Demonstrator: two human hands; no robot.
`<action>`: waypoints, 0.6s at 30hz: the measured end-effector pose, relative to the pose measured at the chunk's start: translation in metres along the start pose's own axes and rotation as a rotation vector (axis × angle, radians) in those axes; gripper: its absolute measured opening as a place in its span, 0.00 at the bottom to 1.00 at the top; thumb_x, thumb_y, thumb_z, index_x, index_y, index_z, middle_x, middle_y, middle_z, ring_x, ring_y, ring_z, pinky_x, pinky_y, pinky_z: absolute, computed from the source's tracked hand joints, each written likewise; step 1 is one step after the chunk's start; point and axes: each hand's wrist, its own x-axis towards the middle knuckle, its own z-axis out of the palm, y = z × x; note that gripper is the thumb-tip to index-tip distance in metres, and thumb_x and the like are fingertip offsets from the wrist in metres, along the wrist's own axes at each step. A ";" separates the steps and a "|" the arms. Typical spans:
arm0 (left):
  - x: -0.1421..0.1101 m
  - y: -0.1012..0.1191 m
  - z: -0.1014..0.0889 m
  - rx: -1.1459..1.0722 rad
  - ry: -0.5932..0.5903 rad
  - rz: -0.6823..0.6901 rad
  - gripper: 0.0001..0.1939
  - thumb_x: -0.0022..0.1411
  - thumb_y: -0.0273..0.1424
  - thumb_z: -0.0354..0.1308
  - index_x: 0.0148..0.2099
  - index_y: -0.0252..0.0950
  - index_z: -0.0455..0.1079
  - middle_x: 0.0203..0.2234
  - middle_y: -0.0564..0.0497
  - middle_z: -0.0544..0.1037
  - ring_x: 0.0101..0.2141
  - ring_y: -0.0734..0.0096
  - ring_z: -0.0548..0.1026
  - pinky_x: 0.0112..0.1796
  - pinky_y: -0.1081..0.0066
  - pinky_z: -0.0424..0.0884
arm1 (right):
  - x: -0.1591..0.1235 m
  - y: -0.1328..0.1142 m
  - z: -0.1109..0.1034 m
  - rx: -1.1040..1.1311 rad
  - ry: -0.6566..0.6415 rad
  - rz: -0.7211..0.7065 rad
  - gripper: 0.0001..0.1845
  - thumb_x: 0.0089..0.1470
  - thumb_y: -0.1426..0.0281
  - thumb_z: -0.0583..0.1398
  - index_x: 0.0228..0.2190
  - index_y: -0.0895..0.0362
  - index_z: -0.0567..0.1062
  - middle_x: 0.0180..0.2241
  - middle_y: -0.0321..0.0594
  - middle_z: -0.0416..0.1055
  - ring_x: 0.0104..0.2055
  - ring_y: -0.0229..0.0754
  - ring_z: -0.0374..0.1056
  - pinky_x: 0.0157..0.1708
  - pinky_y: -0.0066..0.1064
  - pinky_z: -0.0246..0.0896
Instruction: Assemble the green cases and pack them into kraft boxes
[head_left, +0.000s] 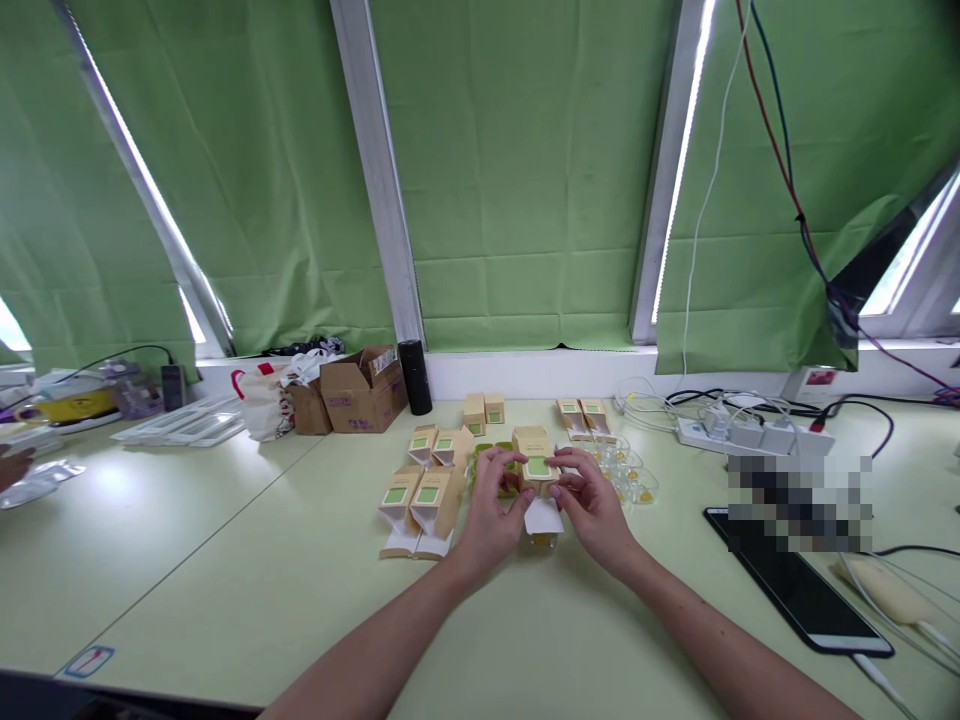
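Observation:
Both my hands grip one small kraft-paper box [531,441] with a green label, near the middle of the table. My left hand [489,505] pinches its left side, and my right hand [598,508] pinches the right side. A white flap [543,517] hangs from the box's near end. Just below that flap shows part of a clear plastic piece with something yellow [543,541]. Similar boxes with flaps open [437,492] stand left of my left hand. Bright green pieces [480,464] are partly hidden behind it. Several clear plastic cups with yellow bits [637,484] lie beyond my right hand.
More small boxes [474,411] stand farther back, with another pair [583,419] to the right. A power strip [720,436] with cables and a tablet-like device [802,585] lie right. Back left are a carton [367,392] and a black cylinder [415,378]. Another person's hand [12,466] shows far left.

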 end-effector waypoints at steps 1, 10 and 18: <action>0.000 0.000 0.000 0.000 0.002 0.002 0.15 0.65 0.28 0.61 0.53 0.43 0.68 0.50 0.47 0.65 0.38 0.69 0.72 0.42 0.63 0.75 | 0.000 0.000 0.000 -0.003 0.003 -0.004 0.13 0.64 0.58 0.63 0.48 0.48 0.77 0.58 0.45 0.61 0.38 0.38 0.73 0.35 0.34 0.75; -0.003 -0.001 -0.005 -0.013 -0.080 0.004 0.20 0.69 0.39 0.60 0.61 0.44 0.66 0.55 0.44 0.62 0.43 0.63 0.72 0.50 0.56 0.72 | 0.001 0.002 -0.002 -0.034 0.018 -0.005 0.14 0.64 0.59 0.62 0.49 0.48 0.77 0.58 0.46 0.61 0.38 0.39 0.73 0.36 0.36 0.76; -0.005 -0.002 -0.011 -0.089 -0.273 0.028 0.49 0.59 0.59 0.65 0.75 0.48 0.53 0.64 0.40 0.54 0.61 0.46 0.63 0.63 0.45 0.62 | 0.003 0.003 -0.006 -0.041 0.073 -0.013 0.15 0.65 0.57 0.63 0.50 0.49 0.76 0.59 0.46 0.60 0.39 0.39 0.76 0.39 0.37 0.76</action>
